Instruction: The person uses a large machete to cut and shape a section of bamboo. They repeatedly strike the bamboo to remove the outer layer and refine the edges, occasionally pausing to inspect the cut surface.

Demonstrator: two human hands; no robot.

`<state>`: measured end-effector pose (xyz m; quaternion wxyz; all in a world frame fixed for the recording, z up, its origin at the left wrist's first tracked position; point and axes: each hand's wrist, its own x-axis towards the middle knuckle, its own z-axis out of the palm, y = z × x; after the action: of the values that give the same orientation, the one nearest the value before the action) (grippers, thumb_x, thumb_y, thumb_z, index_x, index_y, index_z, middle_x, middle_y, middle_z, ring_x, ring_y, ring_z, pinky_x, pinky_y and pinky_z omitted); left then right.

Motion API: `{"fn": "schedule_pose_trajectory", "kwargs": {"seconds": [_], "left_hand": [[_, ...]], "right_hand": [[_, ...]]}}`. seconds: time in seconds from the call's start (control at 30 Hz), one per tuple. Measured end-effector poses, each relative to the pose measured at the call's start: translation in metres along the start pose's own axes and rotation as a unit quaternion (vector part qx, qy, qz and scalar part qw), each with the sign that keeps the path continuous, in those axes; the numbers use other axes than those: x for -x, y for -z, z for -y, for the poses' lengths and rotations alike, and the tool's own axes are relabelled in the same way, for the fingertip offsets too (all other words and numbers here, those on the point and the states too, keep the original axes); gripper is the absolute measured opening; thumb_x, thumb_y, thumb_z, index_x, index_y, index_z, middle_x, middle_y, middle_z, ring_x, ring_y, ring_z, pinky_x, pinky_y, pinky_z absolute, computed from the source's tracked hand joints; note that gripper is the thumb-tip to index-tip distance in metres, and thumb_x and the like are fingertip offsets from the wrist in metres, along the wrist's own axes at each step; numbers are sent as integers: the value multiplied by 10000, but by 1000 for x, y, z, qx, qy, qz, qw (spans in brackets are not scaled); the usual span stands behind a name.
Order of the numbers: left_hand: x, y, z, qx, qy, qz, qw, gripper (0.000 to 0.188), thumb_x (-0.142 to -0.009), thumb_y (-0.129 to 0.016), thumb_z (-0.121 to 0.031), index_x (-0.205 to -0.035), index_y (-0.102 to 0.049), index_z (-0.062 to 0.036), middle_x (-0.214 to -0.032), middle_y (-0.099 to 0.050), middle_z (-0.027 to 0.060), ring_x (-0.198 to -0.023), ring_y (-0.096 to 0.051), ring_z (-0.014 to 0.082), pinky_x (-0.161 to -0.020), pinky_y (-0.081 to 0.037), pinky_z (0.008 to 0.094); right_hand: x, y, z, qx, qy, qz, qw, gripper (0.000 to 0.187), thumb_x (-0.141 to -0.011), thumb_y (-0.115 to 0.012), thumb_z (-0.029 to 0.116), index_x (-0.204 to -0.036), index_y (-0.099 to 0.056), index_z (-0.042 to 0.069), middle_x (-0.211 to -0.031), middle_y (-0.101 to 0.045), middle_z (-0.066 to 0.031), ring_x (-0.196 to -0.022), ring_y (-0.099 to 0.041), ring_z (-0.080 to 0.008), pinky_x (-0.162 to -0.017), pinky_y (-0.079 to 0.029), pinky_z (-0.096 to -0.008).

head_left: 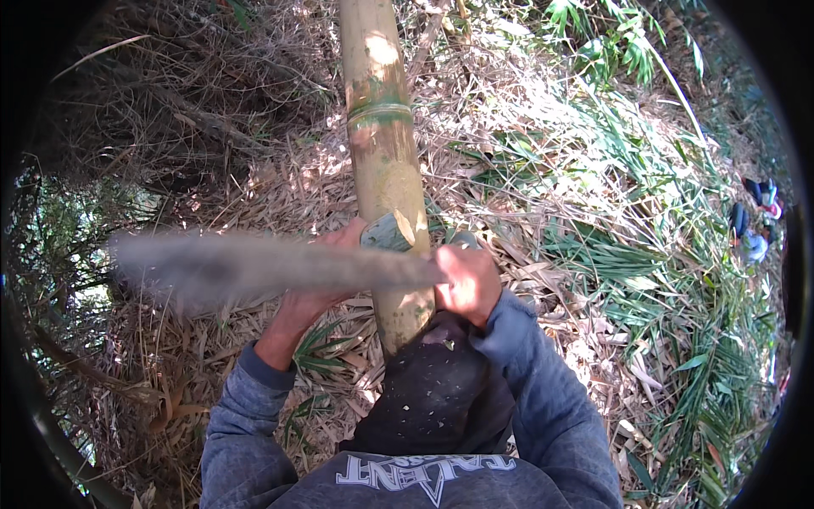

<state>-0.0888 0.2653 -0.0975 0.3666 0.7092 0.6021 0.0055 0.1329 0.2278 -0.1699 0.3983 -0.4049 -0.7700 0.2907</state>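
Note:
A thick yellowish bamboo pole point(392, 182) runs from the top of the view down to my lap, its near end against my dark trousers. My right hand point(469, 284), right of the pole, is closed around the handle of a machete. The long machete blade point(280, 263) points left across the pole, smeared by motion. My left hand point(343, 233) is at the pole's left side, closed at the end of a short grey-green bamboo piece point(387, 233) lying across the pole. The blade hides part of this hand. A pale rounded end point(464, 240) shows beside my right hand; its kind is unclear.
Dry bamboo leaves point(271, 204) cover the ground around the pole. Tangled dry twigs point(195, 85) rise at the upper left. Green leafy cuttings point(619, 254) lie to the right. Several small blue, red and dark items point(755, 225) are at the far right edge.

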Motion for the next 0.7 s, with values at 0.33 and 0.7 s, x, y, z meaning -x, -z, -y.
{"fn": "schedule_pose_trajectory", "kwargs": {"seconds": [0.33,0.7], "left_hand": [[-4,-18,32,-27,-183,-71,980,635,-697,-731,-354,-1199,-489,-50,-930,-650,220,-884,-635,387,-758,-507,471],[-3,-13,22,6,-40,-24,999,580,-699,-754,-334,-1157,-538,-52,-945,-649,197,-849,-648,366,-714,-513,430]], "right_hand": [[-13,13,24,-11,-16,27,999,192,-724,-658,118,-880,-557,74,-661,-559,-122,-600,-601,-324,-545,-481,-431],[-14,14,30,-3,-7,66,998,298,-690,-672,143,-965,-592,60,-815,-610,-128,-632,-609,-310,-596,-505,-396]]}}
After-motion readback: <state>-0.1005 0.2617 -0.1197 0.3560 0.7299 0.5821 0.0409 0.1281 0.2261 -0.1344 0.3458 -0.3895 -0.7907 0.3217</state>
